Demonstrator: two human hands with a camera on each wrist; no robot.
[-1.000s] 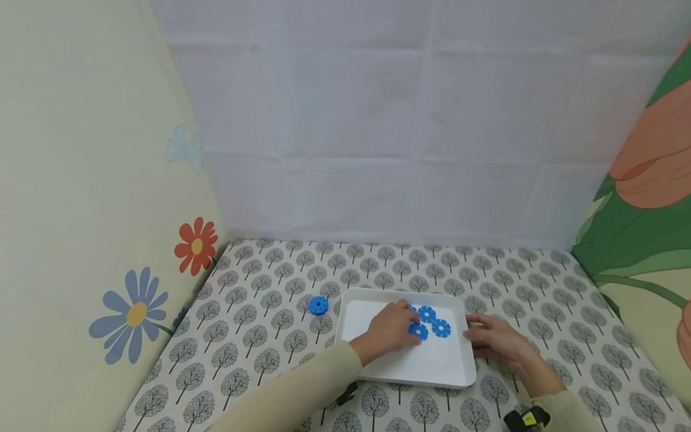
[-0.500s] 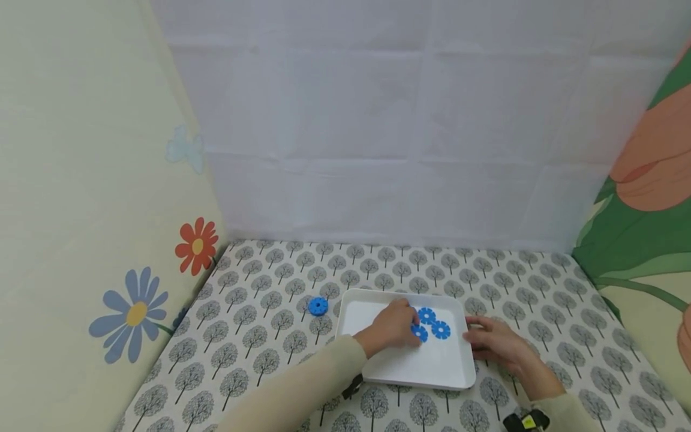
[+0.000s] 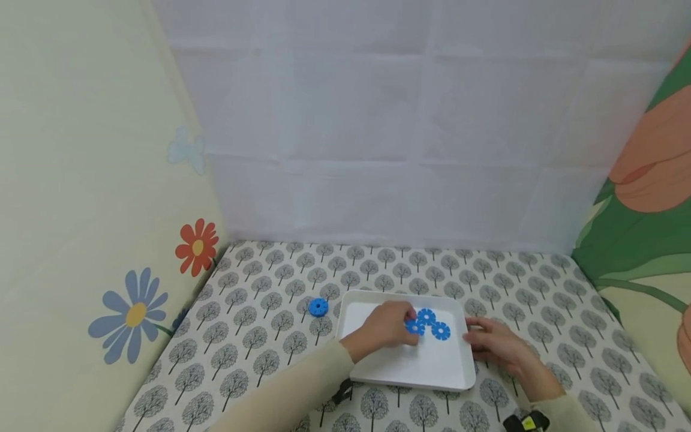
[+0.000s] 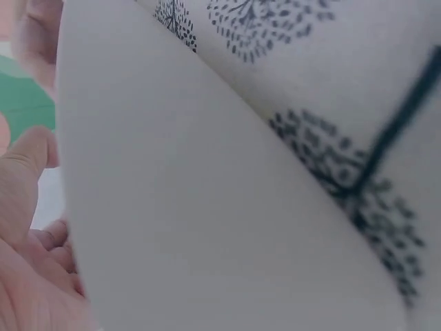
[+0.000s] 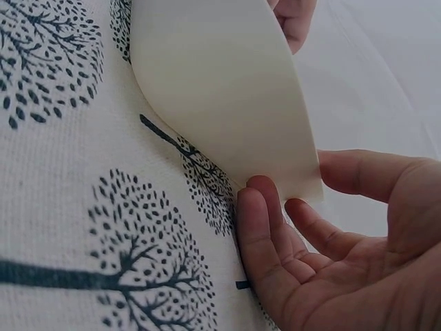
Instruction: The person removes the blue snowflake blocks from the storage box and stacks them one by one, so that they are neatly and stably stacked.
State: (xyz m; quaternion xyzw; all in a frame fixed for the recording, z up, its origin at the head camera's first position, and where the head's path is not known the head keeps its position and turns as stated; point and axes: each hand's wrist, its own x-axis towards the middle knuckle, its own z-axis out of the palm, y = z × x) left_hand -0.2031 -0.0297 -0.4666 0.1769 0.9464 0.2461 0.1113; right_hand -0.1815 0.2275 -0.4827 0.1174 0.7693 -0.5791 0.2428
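Observation:
A white tray (image 3: 437,366) lies on the table, and several flat blue notched discs (image 3: 441,330) are grouped in its right half. My left hand (image 3: 385,324) reaches in over the tray's left side. Its thumb and forefinger pinch a blue snowflake disc (image 3: 414,327), which adjoins the others. In the left wrist view the tray wall (image 4: 207,193) covers much of that hand, fingertips included. My right hand (image 3: 496,342) grips the tray's right edge; the right wrist view shows the thumb (image 5: 358,172) at the rim and curled fingers against the outer wall.
Left of the tray sits a thicker round blue piece with a centre hole (image 3: 318,307). A tree-print cloth (image 3: 259,336) covers the table. Behind it hangs a white sheet (image 3: 345,150), and flower-patterned panels (image 3: 108,210) stand at both sides.
My left hand has shifted slightly left inside the tray, and the disc at its fingertips moved slightly left and back with it. My right hand stays at the tray's edge.

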